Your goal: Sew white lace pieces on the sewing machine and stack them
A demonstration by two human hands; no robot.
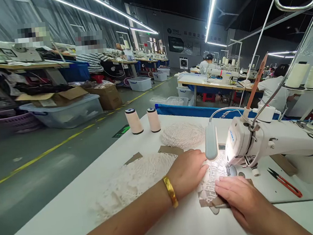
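White lace fabric [217,170] lies over a brown paper piece under the lit needle area of a white sewing machine [242,143]. My left hand [190,171], with a gold bracelet [170,192] at the wrist, rests on the lace's left edge; its thumb and forefinger are apart, the other fingers partly hidden. Flat on the lace's near right side, just in front of the presser foot, lies my right hand [241,194] with fingers stretched out. A grey lamp head [211,142] hangs beside my left fingertips. More lace [134,181] spreads out left of my forearm.
Two thread cones [134,121] and a lace pile [184,134] stand at the table's far side. Red-handled thread snips [285,183] lie on the machine bed at right. Blue cloth [186,110] hangs along the back edge. Other people sit at machines further off.
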